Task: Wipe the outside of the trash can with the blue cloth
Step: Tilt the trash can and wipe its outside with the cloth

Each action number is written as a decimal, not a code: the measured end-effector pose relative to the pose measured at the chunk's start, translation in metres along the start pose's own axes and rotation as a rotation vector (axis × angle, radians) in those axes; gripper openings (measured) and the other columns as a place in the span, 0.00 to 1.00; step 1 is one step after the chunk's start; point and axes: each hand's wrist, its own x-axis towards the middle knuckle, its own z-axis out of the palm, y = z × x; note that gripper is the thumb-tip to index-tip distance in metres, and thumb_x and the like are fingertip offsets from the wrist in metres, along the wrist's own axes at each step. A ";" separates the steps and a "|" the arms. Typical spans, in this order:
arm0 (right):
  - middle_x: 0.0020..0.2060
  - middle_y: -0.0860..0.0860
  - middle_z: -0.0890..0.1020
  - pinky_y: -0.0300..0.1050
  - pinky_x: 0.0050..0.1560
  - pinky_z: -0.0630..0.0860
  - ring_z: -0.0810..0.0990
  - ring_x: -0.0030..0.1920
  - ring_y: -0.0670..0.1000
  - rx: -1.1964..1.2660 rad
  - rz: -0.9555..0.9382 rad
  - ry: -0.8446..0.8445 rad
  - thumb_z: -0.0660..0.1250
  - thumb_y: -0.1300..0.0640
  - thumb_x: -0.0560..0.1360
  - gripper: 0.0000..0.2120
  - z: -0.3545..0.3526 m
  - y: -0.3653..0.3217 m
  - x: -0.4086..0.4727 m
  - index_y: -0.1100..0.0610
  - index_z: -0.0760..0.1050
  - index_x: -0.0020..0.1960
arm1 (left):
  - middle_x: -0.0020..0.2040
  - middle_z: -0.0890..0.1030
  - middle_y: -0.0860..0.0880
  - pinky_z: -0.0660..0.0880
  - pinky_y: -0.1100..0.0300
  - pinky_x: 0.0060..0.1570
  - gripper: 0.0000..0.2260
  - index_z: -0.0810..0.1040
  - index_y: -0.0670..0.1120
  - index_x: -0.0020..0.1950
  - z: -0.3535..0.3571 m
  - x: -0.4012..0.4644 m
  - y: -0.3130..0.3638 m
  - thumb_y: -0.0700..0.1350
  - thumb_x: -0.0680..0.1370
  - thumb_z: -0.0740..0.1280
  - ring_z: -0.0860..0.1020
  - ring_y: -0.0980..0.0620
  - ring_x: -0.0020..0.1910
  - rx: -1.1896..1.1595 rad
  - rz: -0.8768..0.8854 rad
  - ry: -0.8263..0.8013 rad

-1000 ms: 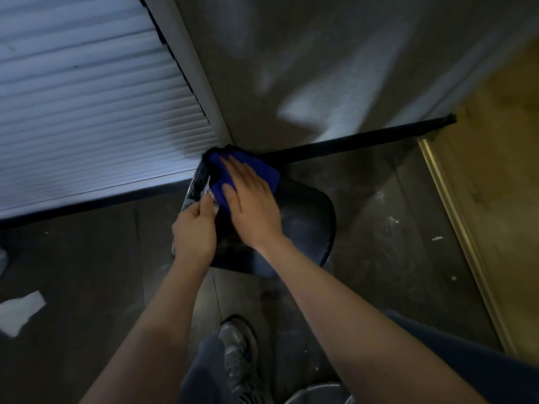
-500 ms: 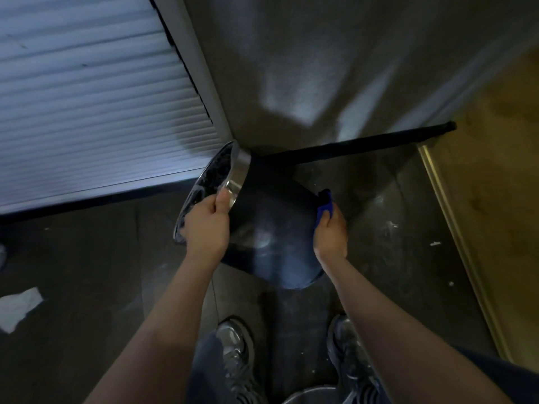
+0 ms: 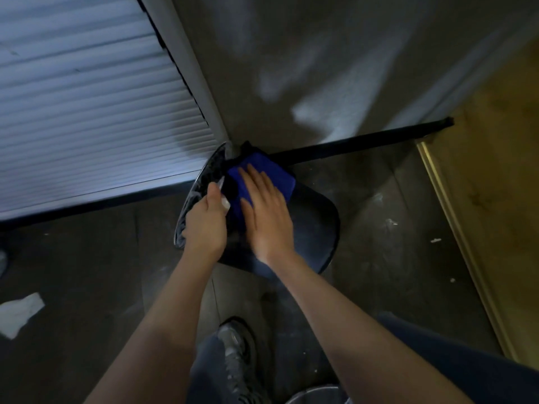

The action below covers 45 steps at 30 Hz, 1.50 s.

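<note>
A dark trash can (image 3: 315, 228) with a shiny metal rim is tipped over on the floor, its mouth facing left towards the louvred door. My left hand (image 3: 205, 228) grips the rim at the mouth. My right hand (image 3: 267, 211) lies flat on the blue cloth (image 3: 271, 173), pressing it against the can's upper side near the rim. The can's underside and far side are hidden.
A white louvred door (image 3: 87, 112) fills the left; a grey wall (image 3: 320, 68) with a black baseboard (image 3: 364, 142) runs behind. A gold threshold strip (image 3: 455, 228) edges a yellowish floor at right. A white paper scrap (image 3: 20, 312) lies left. My shoe (image 3: 236, 354) stands below the can.
My right hand has carried the blue cloth from the can's right side up across its top to near the rim. The left hand keeps its grip on the rim.
</note>
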 end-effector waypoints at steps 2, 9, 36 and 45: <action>0.71 0.52 0.66 0.45 0.69 0.58 0.62 0.72 0.53 -0.023 0.030 0.010 0.49 0.51 0.79 0.22 0.000 0.027 -0.021 0.51 0.58 0.72 | 0.53 0.79 0.38 0.68 0.48 0.62 0.22 0.77 0.43 0.44 -0.004 0.001 -0.003 0.55 0.80 0.49 0.75 0.40 0.56 0.047 0.012 0.015; 0.72 0.50 0.65 0.51 0.69 0.65 0.63 0.71 0.50 0.075 0.538 0.092 0.49 0.52 0.80 0.21 -0.015 0.098 -0.063 0.52 0.58 0.72 | 0.42 0.75 0.43 0.69 0.50 0.54 0.17 0.72 0.49 0.34 -0.004 0.001 -0.008 0.50 0.81 0.52 0.74 0.45 0.47 0.078 0.112 0.006; 0.69 0.54 0.69 0.52 0.66 0.66 0.66 0.70 0.56 -0.178 0.120 0.022 0.52 0.50 0.77 0.22 0.001 0.069 -0.054 0.54 0.63 0.70 | 0.44 0.77 0.40 0.70 0.51 0.47 0.12 0.75 0.44 0.44 -0.010 0.018 -0.006 0.47 0.79 0.54 0.75 0.42 0.46 -0.208 -0.034 -0.128; 0.72 0.54 0.64 0.52 0.71 0.57 0.59 0.73 0.55 -0.092 0.617 0.178 0.50 0.56 0.80 0.21 -0.007 0.072 -0.015 0.57 0.58 0.72 | 0.44 0.76 0.38 0.68 0.50 0.47 0.10 0.76 0.44 0.41 -0.001 0.023 -0.014 0.42 0.78 0.58 0.73 0.43 0.45 -0.224 -0.019 -0.070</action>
